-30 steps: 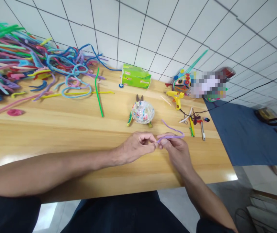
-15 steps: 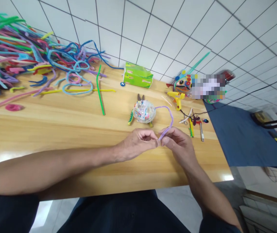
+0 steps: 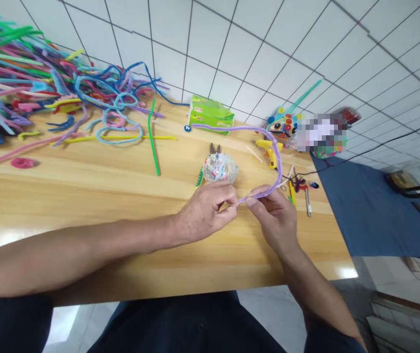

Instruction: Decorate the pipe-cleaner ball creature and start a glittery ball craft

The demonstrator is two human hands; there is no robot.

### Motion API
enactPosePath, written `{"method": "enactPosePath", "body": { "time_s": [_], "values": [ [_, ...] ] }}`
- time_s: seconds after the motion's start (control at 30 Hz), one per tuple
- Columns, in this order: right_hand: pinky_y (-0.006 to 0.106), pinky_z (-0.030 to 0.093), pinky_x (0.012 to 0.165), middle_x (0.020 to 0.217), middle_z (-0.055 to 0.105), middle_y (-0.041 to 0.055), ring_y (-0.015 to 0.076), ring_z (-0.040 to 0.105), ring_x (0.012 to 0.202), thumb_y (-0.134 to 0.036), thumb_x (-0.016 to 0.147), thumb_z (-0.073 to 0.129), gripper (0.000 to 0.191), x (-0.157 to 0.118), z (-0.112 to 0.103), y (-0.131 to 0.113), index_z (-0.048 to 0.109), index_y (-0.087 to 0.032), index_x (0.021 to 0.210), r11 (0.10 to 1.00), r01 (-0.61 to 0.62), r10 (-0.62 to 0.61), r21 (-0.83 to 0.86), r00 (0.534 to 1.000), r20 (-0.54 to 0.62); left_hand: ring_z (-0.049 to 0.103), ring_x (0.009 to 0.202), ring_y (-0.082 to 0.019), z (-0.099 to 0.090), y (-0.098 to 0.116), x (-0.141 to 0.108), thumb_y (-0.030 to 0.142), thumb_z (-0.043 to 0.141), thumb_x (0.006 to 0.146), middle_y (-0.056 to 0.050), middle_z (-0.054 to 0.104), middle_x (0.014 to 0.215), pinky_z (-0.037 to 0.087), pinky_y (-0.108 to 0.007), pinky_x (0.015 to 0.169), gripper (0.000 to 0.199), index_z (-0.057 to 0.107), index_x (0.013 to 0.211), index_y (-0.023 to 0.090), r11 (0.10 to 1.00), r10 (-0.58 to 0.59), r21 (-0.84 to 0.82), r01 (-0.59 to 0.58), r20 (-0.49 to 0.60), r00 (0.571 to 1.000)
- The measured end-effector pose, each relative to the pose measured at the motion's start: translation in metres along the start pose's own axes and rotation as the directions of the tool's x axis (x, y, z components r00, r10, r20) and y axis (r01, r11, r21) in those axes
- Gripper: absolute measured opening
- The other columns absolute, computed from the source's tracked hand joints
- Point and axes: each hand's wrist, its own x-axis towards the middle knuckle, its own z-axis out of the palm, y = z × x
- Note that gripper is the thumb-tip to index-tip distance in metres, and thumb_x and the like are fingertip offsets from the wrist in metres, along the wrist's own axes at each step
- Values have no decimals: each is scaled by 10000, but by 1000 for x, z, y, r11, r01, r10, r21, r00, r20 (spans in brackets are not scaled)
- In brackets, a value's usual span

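Note:
A purple pipe cleaner curves up from my hands and bends left, its far end in front of the green tissue pack. My left hand pinches its lower end between thumb and fingers. Close by on the right, my right hand grips the same pipe cleaner. Just beyond my left hand sits a clear round ball with colourful specks. Pliers with green and yellow handles lie under the ball, partly hidden.
Many coloured pipe cleaners are heaped at the back left. A green one lies apart. Behind are the tissue pack, a yellow glue gun and a decorated object. A white pen lies at the right.
The purple pipe cleaner has swung out into a longer, wider arc reaching the tissue pack. My left hand has risen slightly and now covers the ball's lower edge.

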Motion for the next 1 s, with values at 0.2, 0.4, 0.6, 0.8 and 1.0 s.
{"method": "enactPosePath", "body": {
  "time_s": [0.2,0.4,0.6,0.8,1.0],
  "values": [
    [328,552,774,855,760,-9,174,690,792,-330,937,799,79,33,-8,-8,772,-262,907,998,26,-29,62,998,52,661,855,-162,-5,-14,2,222,725,999,-16,698,939,538,-306,773,94,641,1042,218,975,163,169,-146,-93,982],
    [473,494,1146,1260,769,32,284,673,1270,-396,900,840,137,77,-12,4,778,-275,882,995,27,-44,101,984,172,660,1149,-225,-21,-44,15,270,656,1025,-62,683,1174,562,-411,1016,119,614,1134,245,972,116,230,-39,-330,937],
    [538,380,1290,1454,717,50,325,587,1455,-445,884,846,185,100,10,28,793,-270,902,989,-11,-30,144,960,277,600,1389,-269,-16,-81,9,396,533,1075,-111,649,1430,464,-499,1236,258,603,1277,252,979,-192,9,204,-301,934],
    [552,384,1300,1495,697,62,333,575,1481,-471,887,853,216,105,23,43,808,-272,955,984,-41,-21,173,940,342,549,1475,-292,-13,-81,6,454,554,1066,-120,616,1510,410,-507,1295,352,578,1356,256,977,-211,-72,199,-252,944],
    [558,412,1290,1483,696,48,327,588,1461,-522,907,838,250,108,19,46,820,-289,996,982,-46,-23,185,934,355,563,1442,-289,-17,-80,11,427,554,1066,-117,613,1502,421,-515,1278,324,598,1334,250,967,-253,-94,238,-214,944]
  ]
}}
